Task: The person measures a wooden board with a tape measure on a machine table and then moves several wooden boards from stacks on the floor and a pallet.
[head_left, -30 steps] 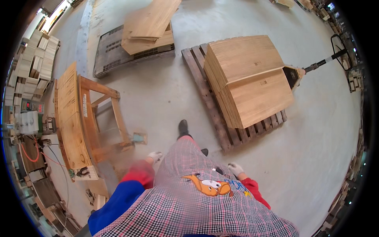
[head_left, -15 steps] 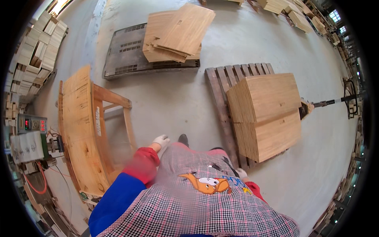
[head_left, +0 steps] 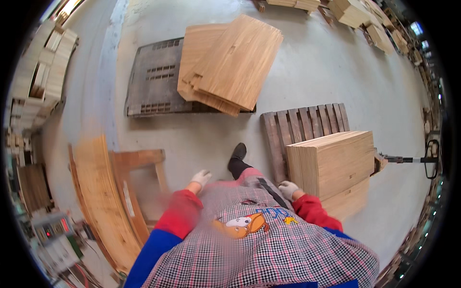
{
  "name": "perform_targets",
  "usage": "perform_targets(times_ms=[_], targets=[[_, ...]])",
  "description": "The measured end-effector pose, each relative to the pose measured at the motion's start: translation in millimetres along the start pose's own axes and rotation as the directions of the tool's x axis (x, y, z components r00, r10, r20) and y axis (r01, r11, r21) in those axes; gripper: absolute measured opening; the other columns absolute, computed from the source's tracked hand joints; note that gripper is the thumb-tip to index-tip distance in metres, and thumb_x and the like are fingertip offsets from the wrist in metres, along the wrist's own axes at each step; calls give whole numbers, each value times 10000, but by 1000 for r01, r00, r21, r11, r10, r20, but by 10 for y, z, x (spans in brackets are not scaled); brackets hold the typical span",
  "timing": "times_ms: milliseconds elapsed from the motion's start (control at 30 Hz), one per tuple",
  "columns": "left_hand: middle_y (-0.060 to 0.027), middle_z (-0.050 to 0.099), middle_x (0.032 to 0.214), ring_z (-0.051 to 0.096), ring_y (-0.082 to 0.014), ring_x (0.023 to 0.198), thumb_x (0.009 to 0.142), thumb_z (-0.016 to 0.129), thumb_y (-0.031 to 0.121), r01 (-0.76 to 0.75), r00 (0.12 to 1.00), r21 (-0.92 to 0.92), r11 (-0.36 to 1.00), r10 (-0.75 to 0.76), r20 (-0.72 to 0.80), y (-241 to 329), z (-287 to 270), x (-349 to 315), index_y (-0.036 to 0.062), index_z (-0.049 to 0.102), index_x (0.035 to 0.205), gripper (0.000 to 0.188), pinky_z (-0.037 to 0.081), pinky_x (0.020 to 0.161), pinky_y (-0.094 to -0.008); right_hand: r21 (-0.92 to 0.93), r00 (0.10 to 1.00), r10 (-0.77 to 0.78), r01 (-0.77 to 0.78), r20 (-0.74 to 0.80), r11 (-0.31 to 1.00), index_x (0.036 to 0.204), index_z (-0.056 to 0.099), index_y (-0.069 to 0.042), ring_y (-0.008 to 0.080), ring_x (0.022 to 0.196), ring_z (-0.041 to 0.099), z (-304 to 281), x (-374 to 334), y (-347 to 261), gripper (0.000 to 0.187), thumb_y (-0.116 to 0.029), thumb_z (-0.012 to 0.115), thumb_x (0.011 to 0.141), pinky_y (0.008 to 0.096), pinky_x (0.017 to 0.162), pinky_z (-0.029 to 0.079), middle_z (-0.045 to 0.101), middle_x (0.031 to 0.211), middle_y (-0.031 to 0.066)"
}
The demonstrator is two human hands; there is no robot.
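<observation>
The stack of boards point(head_left: 343, 161) sits back from the far edge of the wooden pallet point(head_left: 305, 120), just right of the right hand point(head_left: 288, 190), the nearer one; its finger curl I cannot tell. The left hand point(head_left: 200, 178), fingers loose and empty, is nearer the right edge of the wooden table point(head_left: 103, 197). Ahead, skewed boards point(head_left: 240, 62) lie toward the right edge of the black pallet point(head_left: 149, 91).

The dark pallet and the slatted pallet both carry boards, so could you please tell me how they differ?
The dark pallet has a broad top with rows of slots; the slatted pallet has separate brown slats with gaps.
The dark pallet bears boards fanned at angles; the slatted pallet bears a tidier, squared stack.
Both rest on the floor, with part of the top bare.
</observation>
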State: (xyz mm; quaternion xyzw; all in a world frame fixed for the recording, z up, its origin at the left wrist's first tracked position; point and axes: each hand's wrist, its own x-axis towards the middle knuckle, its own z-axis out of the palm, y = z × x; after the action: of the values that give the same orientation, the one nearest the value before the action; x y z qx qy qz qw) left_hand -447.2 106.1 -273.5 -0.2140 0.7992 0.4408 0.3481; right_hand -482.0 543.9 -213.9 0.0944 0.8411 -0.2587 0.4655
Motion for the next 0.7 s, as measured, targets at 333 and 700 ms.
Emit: perform_targets(times_ms=[333, 700], targets=[[-177, 564, 1143, 525, -306, 1073, 836, 524, 331, 107, 991, 214, 971, -87, -99, 657, -1272, 1382, 29, 527, 1175, 454, 401, 910, -346, 138, 965, -166, 196, -202, 971, 1096, 563, -36, 342, 1012, 552, -1390, 2072, -1919, 400, -294, 502, 796, 365, 873, 427, 588, 1045, 215], [-201, 423, 1292, 402, -324, 1198, 805, 465, 216, -7, 837, 431, 902, 241, -491, 2155, -2730, 3990, 29, 396, 1286, 521, 315, 1011, -364, 467, 911, 187, 6, -366, 884, 1285, 325, 68, 305, 1148, 476, -1465, 3287, -2819, 643, -261, 585, 798, 336, 947, 374, 475, 1237, 235]])
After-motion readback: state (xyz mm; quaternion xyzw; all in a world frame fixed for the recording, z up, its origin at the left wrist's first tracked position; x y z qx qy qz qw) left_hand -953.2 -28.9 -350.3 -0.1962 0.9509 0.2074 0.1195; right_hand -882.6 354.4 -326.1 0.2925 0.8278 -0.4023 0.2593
